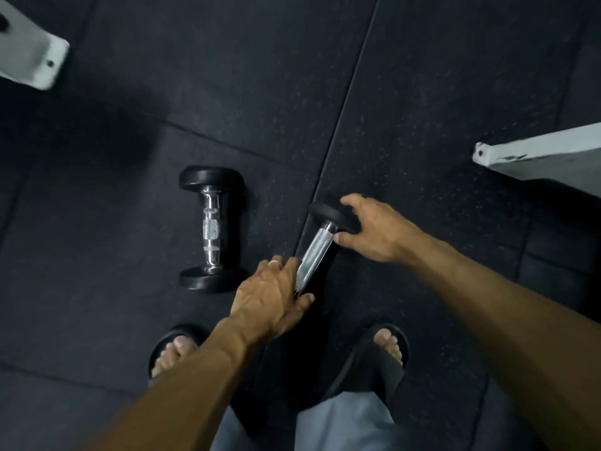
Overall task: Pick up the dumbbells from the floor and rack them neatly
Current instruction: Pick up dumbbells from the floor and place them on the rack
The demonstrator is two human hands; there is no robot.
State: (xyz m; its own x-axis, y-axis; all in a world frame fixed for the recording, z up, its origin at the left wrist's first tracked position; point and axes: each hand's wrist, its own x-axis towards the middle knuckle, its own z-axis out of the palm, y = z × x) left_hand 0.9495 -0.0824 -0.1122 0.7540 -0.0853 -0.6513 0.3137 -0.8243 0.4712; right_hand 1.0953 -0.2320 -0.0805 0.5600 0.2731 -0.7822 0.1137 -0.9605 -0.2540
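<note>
Right hand point(377, 229) grips far head of tilted dumbbell point(317, 252), fingers curled round it. Left hand point(276, 297) holds its near end, fingers wrapped. Second dumbbell point(211, 229) lies on floor point(422, 92), just left.

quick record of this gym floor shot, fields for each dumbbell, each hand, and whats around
dumbbell being handled: tilted dumbbell, chrome handle and far black head showing, near head hidden by a hand
left hand: left hand grips the near end, ring on one finger
right hand: right hand curled round the far black head
second dumbbell: loose dumbbell lies flat on the floor, left of the tilted one, untouched
floor: black rubber mats with seams
frames: white metal frame ends at upper left and right
feet: in black sandals
</note>
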